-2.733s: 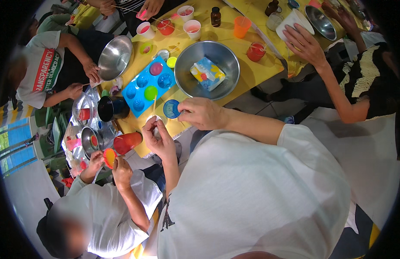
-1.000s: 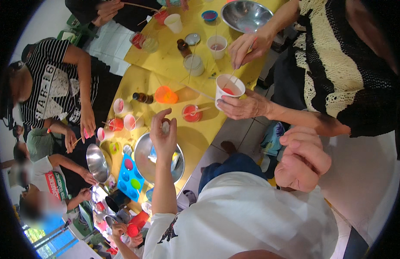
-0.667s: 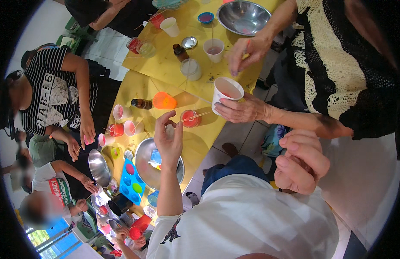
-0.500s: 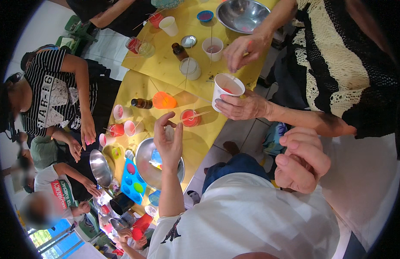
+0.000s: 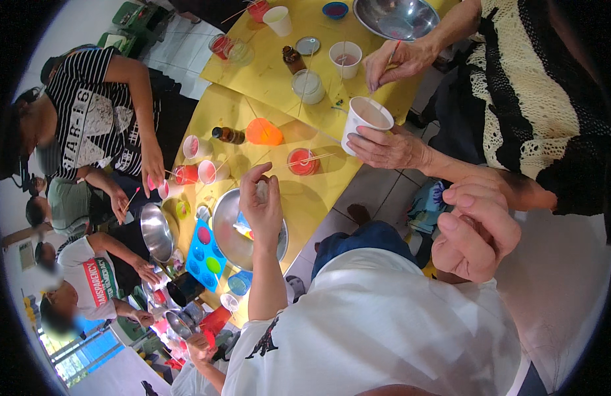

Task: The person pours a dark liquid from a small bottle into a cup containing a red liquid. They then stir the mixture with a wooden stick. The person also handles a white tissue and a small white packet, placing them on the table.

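Note:
My left hand (image 5: 261,204) is raised over the yellow-covered table, its index finger and thumb curved up. A small pale thing shows between its fingers, too unclear to name. Just behind it stands a large metal bowl (image 5: 277,232) with a small packet in it. Beyond the fingertips is a jar of red stuff (image 5: 304,162) with thin sticks across it. My right hand (image 5: 478,231) hangs at the right, fingers curled in, with nothing visible in them. Past it, another person's hand (image 5: 391,150) holds a white paper cup (image 5: 362,125); that person's other hand (image 5: 401,63) pinches a thin red-tipped stick.
On the yellow table cover (image 5: 318,198) stand an orange cup (image 5: 264,132), a brown bottle (image 5: 227,135), a jar of whitish stuff (image 5: 308,88) and a blue mould tray (image 5: 204,256). A second metal bowl (image 5: 157,231) is at the left. Several people work around the table.
The whole scene has shifted somewhat to the right as the view moved. The other person's stick now points up over the cup. My hands keep nearly the same pose.

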Available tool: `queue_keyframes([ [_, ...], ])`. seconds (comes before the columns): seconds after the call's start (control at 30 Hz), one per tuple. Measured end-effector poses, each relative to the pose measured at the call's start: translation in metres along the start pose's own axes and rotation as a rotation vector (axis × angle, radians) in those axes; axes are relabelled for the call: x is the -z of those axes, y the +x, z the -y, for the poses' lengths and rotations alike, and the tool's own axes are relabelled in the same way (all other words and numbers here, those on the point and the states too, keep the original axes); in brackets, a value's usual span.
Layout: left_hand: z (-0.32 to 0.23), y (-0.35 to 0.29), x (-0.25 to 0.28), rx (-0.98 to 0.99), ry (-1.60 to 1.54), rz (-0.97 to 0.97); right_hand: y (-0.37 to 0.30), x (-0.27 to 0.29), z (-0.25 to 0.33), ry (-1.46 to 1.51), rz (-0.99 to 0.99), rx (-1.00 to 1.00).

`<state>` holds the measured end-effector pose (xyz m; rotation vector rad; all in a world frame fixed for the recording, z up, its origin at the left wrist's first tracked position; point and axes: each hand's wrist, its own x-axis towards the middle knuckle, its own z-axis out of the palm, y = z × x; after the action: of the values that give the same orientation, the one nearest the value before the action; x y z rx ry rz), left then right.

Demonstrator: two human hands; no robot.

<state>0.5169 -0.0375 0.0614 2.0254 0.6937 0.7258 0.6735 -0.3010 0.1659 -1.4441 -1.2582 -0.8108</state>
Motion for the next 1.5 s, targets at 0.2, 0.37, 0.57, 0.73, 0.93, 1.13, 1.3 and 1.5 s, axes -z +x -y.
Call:
queue_keyframes([
  [0.2, 0.009, -0.012, 0.003, -0.112, 0.138, -0.013, 0.005, -0.002, 0.000, 0.024, 0.011, 0.012],
  [0.37, 0.004, -0.024, 0.009, 0.009, 0.073, -0.001, 0.007, -0.002, 0.004, 0.053, 0.026, 0.016],
  [0.57, 0.008, -0.042, 0.017, 0.026, 0.010, -0.038, 0.011, -0.009, 0.008, 0.058, -0.016, 0.037],
  [0.73, 0.011, -0.059, 0.018, 0.032, 0.022, -0.034, 0.024, -0.009, 0.010, -0.005, 0.013, 0.106],
  [0.93, -0.002, -0.079, 0.017, 0.020, 0.076, -0.010, 0.025, -0.002, 0.009, -0.240, -0.046, 0.011],
  [1.13, -0.016, -0.077, 0.017, -0.022, 0.064, 0.028, 0.031, 0.007, 0.009, -0.260, -0.131, 0.010],
  [1.3, -0.016, -0.063, 0.014, -0.099, 0.109, 0.086, 0.030, 0.012, 0.012, -0.255, -0.165, 0.004],
  [1.5, 0.026, -0.043, 0.003, 0.042, 0.549, 0.347, 0.020, 0.018, 0.019, -0.250, -0.042, -0.031],
])
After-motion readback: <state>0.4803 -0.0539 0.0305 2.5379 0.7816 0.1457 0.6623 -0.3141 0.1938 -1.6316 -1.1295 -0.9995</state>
